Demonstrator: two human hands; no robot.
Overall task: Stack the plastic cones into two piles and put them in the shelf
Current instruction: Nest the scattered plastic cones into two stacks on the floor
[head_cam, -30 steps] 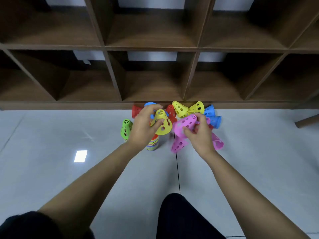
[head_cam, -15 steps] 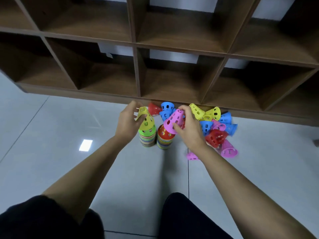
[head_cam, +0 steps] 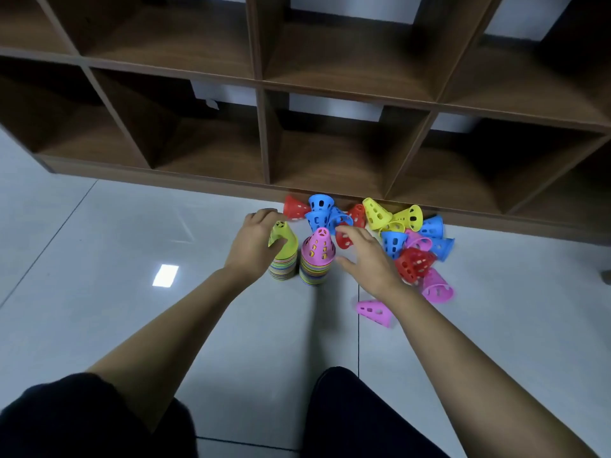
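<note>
Two piles stand on the floor (head_cam: pixel 99 292) just before the shelf (head_cam: pixel 264 137). The left hand (head_cam: pixel 254 249) pinches the yellow cone (head_cam: pixel 288 243) topping the left pile (head_cam: pixel 282 271). The right hand (head_cam: pixel 367 259), fingers spread and holding nothing, hovers just right of the pink-topped pile (head_cam: pixel 314 271). More loose cones (head_cam: pixel 410 259) lie to the right. They look light, thin and perforated, probably springy, so they are best pinched near the narrow tip.

Left pile (head_cam: pixel 283 263): on the floor (head_cam: pixel 132 233), just beside right pile (head_cam: pixel 315 267).
Loose cones (head_cam: pixel 411 241): right of both, before shelf (head_cam: pixel 264 140).
</note>
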